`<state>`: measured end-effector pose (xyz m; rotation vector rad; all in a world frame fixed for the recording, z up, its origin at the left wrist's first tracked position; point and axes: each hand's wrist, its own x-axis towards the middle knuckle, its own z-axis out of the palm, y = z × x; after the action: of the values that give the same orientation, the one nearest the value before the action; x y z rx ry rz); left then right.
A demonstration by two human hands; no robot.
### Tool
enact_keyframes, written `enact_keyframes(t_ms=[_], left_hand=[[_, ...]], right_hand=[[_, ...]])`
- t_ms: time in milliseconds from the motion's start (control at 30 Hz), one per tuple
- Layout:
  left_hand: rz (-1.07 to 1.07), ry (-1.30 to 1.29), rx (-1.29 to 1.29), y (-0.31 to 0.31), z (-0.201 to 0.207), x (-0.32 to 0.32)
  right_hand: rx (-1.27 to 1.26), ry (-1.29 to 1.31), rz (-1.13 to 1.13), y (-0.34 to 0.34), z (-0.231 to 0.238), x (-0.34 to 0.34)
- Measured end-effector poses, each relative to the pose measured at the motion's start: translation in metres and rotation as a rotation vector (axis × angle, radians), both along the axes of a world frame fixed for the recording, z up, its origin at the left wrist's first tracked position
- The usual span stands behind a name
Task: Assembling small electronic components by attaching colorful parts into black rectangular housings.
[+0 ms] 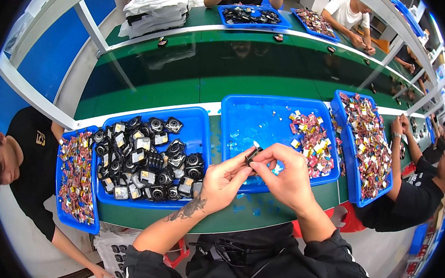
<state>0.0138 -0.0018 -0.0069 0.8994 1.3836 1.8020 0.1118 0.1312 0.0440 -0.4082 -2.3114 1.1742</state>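
Observation:
Between my two hands, above the near edge of a blue tray (223, 134), is a small black watch case (253, 156) with a pale piece at its top. My left hand (221, 184) grips it from the left between thumb and fingers. On the other side, my right hand (287, 180) pinches it, its fingers curled and partly hiding it. Red, yellow and white small parts (315, 146) lie heaped in that tray's right side, with blue film scraps on its floor. To the left, another blue tray (205, 127) holds many black watch cases (147, 161), some with pale square faces.
Narrow blue trays of small coloured parts flank me at left (78, 227) and right (361, 194). Beyond runs a green conveyor belt (177, 70) carrying spaced small parts. White frame posts (36, 97) rise at left. People sit close on both sides and across.

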Motion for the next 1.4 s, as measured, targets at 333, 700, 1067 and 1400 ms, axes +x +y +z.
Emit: enact_keyframes(t_ms=[333, 700, 1067, 1400], left_hand=[[0.049, -0.243, 0.153, 0.008, 0.009, 0.004], [0.131, 0.569, 0.047, 0.005, 0.015, -0.002], [0.236, 0.926, 0.126, 0.003, 0.016, -0.004], [-0.155, -0.131, -0.171, 0.0, 0.006, -0.006]], right_hand=[[-0.499, 0.176, -0.036, 0.002, -0.014, 0.013], [-0.673, 0.049, 0.093, 0.008, -0.01, 0.03], [-0.747, -0.062, 0.203, 0.019, -0.009, 0.036], [-0.348, -0.074, 0.133, 0.0, 0.002, 0.035]])
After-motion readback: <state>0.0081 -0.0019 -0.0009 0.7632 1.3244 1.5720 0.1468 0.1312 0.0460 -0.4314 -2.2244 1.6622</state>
